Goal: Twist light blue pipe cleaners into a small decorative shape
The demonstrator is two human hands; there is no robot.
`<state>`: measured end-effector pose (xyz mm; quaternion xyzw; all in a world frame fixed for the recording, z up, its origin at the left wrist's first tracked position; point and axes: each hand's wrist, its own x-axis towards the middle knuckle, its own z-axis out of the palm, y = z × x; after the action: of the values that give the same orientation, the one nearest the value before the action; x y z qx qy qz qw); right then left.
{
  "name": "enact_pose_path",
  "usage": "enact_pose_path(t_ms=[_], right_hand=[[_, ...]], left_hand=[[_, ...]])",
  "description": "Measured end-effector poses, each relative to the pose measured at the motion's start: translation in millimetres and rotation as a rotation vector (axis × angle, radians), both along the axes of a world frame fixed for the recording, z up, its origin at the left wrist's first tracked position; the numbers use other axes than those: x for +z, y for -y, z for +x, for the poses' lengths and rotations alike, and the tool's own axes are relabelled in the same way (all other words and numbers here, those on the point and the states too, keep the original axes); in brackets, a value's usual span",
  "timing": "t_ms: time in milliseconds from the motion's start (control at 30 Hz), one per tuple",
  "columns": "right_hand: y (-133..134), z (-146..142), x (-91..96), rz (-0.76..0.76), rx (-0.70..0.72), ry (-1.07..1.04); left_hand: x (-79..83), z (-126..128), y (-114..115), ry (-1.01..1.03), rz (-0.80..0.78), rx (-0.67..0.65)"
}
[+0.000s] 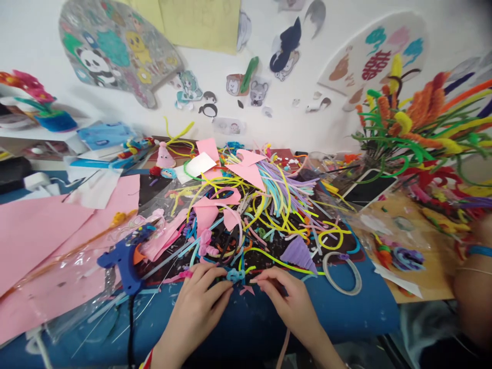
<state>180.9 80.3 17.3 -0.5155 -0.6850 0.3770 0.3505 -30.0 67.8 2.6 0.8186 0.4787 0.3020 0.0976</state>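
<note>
My left hand (200, 302) and my right hand (284, 297) meet at the near edge of a blue table (346, 312). Between their fingertips is a small blue pipe-cleaner shape (235, 275), pinched from both sides. A yellow-green pipe cleaner (284, 266) runs from my right fingers off to the right. A small pink scrap (246, 290) lies just below the blue shape. Both hands have their fingers curled in a pinch.
A blue glue gun (125, 259) lies left of my hands with its cord trailing down. A heap of coloured pipe cleaners (269, 205) covers the table's middle. Pink paper sheets (42, 230) lie left, a tape ring (342, 271) right, a phone (369, 187) and another person's arm (474, 287) far right.
</note>
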Motion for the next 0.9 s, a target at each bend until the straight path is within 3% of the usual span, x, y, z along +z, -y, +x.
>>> enact_pose_path(t_ms=[300, 500, 667, 767, 900], right_hand=[[5, -4, -4.1, 0.085, -0.001, -0.002], [16, -18, -4.3, 0.184, 0.093, -0.070], [11, -17, -4.0, 0.159, 0.128, -0.061], [-1, -14, -1.3, 0.199, 0.139, 0.063], [-13, -21, -1.0, 0.326, 0.264, 0.337]], left_hand=[[4.6, -1, 6, 0.126, 0.046, 0.062], [8.1, 11, 14, 0.172, 0.103, -0.052], [11.7, 7, 15, 0.222, 0.044, -0.038], [12.1, -3, 19, 0.357, -0.006, -0.008], [6.3, -17, 29, 0.604, -0.020, 0.107]])
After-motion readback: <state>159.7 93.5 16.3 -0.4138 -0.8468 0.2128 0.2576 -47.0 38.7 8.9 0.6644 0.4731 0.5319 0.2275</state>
